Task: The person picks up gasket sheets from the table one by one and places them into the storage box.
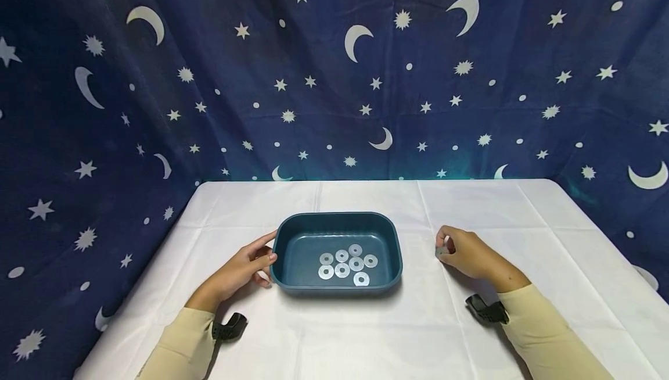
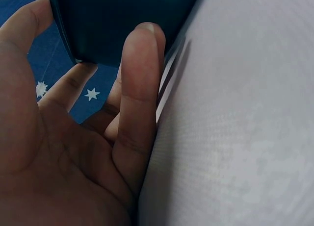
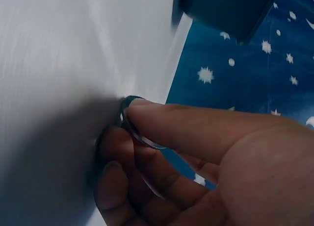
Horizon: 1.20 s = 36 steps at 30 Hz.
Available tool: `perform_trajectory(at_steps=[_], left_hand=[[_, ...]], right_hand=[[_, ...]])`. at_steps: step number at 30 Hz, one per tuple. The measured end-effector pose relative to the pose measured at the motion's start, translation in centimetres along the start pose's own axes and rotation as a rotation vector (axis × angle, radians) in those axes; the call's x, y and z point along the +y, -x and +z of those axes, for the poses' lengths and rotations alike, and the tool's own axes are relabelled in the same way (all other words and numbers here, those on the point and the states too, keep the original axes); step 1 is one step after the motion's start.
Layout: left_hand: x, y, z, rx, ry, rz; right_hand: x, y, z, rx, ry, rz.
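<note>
A dark teal rectangular plastic bin stands on the white-covered table. Several flat metal washers lie on the right half of its floor, some touching. My left hand holds the bin's left end, the thumb at the rim and other fingers against the outer wall; in the left wrist view one finger stands up beside the bin. To the right of the bin, my right hand pinches a metal washer between thumb and fingers, low over the cloth. Its fingertips cover much of that washer.
White creased cloth covers the table. Behind and to the left hangs a dark blue curtain with moons and stars. Black wrist straps stick out below both cream sleeves.
</note>
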State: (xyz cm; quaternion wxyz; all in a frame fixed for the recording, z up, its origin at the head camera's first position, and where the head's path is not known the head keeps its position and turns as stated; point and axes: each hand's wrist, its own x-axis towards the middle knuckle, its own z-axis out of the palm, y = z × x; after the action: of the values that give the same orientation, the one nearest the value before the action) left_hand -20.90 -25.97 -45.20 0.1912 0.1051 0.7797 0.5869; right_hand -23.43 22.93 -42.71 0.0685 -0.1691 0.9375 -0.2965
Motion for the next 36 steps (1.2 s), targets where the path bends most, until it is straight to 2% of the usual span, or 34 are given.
perform_trajectory(at_steps=[5,11,15,21,29,36], left_hand=[[-0.3,0.2,0.3,-0.002,0.010,-0.003],[-0.5,0.3,0.4,0.001,0.013,0.003],[-0.5,0.2,0.2,0.003,0.005,0.005],[-0.5,0.2,-0.1,-0.007,-0.003,0.004],[-0.3,0.0,-0.1,-0.008,0.010,0.021],[-0.1,-0.2,-0.1,-0.009,0.007,0.032]], right_hand=[[-1.0,0.0,-0.1,-0.050,0.013,-0.050],[-3.8,0.0,-1.4,-0.053,0.051,-0.169],[-6.1,-0.2,-1.7,-0.090,0.025,-0.223],[-9.8,-0.7,-1.1,-0.190,-0.045,-0.291],[-13.6,-1.8,0.1,-0.331,-0.072,-0.345],[-15.3,-3.6,0.8,-0.347,-0.055,-0.333]])
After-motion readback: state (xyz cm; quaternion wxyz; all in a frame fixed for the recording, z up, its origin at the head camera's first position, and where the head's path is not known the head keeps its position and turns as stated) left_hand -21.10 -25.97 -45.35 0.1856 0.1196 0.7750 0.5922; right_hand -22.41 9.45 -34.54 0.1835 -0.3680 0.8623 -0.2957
